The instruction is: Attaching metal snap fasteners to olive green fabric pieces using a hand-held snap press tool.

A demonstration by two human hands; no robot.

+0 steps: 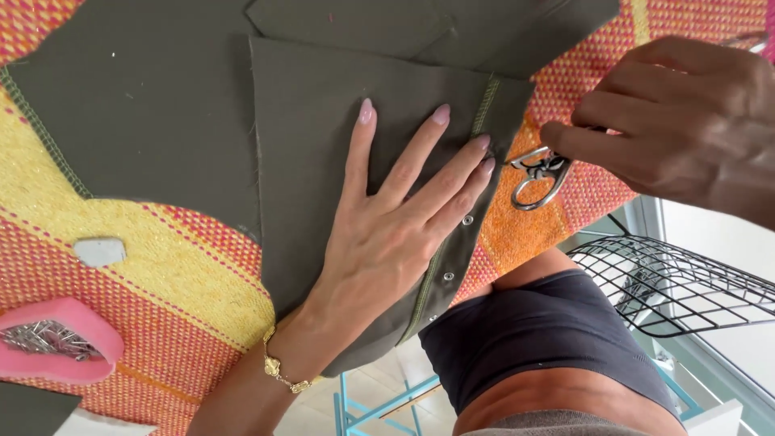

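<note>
Risk: fabric panel (323,161) could be slipping under your palm while you're snipping near the stitched edge, bc only flat pressure is holding it; blades could be nicking the seam.
L hand (395,218): lying flat on the olive panel, fingers spread, gripping nothing.
R hand (686,121): fingers curled tight round small scissors (539,173), tips pointing at the panel's rt edge.
Panel: resting on the woven tablecloth (161,266), w/ pink pin tray (56,339) at far left.

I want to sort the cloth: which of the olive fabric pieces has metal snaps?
The piece under the left hand: olive fabric piece with snaps along its stitched right edge.
</note>
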